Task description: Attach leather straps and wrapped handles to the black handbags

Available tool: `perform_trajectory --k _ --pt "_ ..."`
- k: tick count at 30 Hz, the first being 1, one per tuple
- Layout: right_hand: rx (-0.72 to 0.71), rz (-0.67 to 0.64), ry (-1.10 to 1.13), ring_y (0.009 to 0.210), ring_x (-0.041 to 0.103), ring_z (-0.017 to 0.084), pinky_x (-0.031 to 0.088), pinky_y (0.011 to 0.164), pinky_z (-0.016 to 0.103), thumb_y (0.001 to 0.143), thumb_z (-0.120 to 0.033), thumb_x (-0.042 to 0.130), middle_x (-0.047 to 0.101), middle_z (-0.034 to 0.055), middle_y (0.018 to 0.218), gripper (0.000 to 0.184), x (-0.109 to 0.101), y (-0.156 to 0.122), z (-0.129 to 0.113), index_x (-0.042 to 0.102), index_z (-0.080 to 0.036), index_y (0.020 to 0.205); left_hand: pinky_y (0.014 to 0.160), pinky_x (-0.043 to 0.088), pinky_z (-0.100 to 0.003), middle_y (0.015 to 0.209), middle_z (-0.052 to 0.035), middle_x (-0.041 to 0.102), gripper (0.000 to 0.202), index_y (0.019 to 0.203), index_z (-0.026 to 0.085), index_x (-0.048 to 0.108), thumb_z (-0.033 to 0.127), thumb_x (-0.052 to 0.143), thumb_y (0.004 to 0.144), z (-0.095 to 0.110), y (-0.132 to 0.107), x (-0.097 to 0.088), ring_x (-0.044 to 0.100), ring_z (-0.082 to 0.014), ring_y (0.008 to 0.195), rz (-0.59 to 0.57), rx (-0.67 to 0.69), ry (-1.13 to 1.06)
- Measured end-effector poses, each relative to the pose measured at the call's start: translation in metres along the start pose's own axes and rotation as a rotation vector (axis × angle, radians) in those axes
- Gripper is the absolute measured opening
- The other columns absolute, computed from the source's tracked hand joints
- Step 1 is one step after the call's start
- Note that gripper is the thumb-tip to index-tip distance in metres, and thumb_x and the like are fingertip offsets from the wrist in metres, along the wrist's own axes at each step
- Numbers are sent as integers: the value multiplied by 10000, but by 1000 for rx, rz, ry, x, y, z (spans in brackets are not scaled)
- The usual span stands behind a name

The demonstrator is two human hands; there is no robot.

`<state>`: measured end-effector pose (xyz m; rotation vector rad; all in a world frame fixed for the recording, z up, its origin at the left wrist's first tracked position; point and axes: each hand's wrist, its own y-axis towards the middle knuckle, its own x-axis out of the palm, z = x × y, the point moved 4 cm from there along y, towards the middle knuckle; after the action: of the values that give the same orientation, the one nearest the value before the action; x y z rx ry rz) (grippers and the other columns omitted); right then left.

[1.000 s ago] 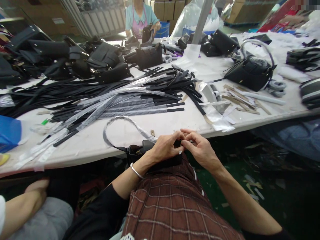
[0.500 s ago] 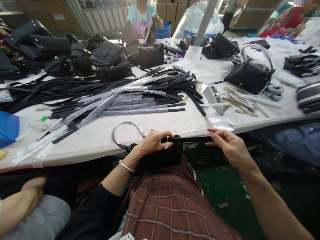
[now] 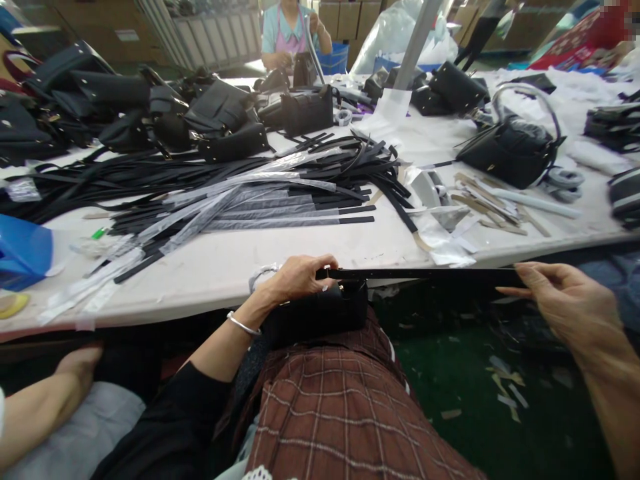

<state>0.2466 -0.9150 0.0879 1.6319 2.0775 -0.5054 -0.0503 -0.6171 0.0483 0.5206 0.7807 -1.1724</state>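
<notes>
A small black handbag (image 3: 320,313) rests on my lap against the table's front edge. My left hand (image 3: 300,277) is closed on its top, by a small gold fitting. From there a thin black strap (image 3: 425,274) runs level to the right. My right hand (image 3: 560,303) pinches the strap's far end between thumb and fingers, well to the right of the bag. The bag's wrapped handle (image 3: 260,272) peeks out behind my left wrist.
The white table (image 3: 280,250) carries a wide heap of black straps (image 3: 240,193), some in clear film, and several black bags (image 3: 505,150). A blue tub (image 3: 23,250) sits at the left edge. Another person's arm (image 3: 45,400) is at lower left; a person works at the far end (image 3: 293,33).
My right hand has drawn far out to the right, pulling the black strap out long from the bag. My left hand has stayed on the bag's top.
</notes>
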Motion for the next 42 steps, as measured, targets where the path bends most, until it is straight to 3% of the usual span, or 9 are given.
perform_trajectory --k 3,6,11,14,16,22,29,36,42 --pt "35 19 140 561 640 187 490 619 437 667 -497 796 661 69 722 239 -2 10 9 664 -301 704 657 399 -249 777 6 664 212 1001 239 644 304 616 802 4 2 0 582 -143 691 8 -27 -92" --pt "90 -82 592 697 666 178 529 746 408 659 -399 831 674 66 798 208 21 12 22 661 -284 696 647 402 -238 745 26 625 178 950 206 629 254 601 781 7 2 1 545 -120 672 20 -54 -268" --pt "249 -612 839 926 693 240 568 779 397 675 -561 777 719 84 985 378 114 -46 24 679 -240 850 741 439 -248 862 1 640 195 933 163 599 269 639 775 17 -3 10 573 -123 789 -28 -93 -603" --pt "290 -963 820 943 694 229 567 799 381 717 -440 786 708 83 1069 376 168 -100 2 666 -216 994 721 438 -245 890 -17 646 279 997 158 577 273 677 764 18 -5 15 583 -127 789 -64 -105 -751" --pt "313 -1044 872 868 702 195 568 761 331 719 -409 790 714 56 998 353 190 -122 -16 667 -206 980 721 446 -252 941 -38 659 360 1093 167 533 260 670 774 15 -6 17 598 -127 779 -93 -95 -857" --pt "333 -934 882 505 520 61 411 447 176 707 -400 800 624 -22 669 295 210 -119 -35 634 -165 774 821 452 -309 998 -103 702 440 1235 170 446 361 577 860 8 -16 16 652 -173 863 -144 -78 -1017" --pt "387 -938 892 493 471 59 361 437 184 672 -384 820 573 -38 605 317 212 -116 -36 595 -168 729 911 440 -363 967 -133 733 530 1277 139 430 417 597 857 6 -18 17 661 -209 912 -174 -101 -1062" --pt "305 -849 918 517 477 76 394 467 205 674 -299 809 554 -40 584 215 206 -120 -47 641 -185 747 732 487 -279 927 -107 709 492 1274 146 444 429 561 889 8 -19 17 648 -154 764 -208 -147 -1060" --pt "253 -789 896 505 473 79 421 479 225 687 -303 797 559 -40 590 200 209 -127 -43 639 -187 722 553 400 -192 837 -8 620 250 993 156 538 342 604 839 1 -18 22 534 -75 603 -192 -267 -877"
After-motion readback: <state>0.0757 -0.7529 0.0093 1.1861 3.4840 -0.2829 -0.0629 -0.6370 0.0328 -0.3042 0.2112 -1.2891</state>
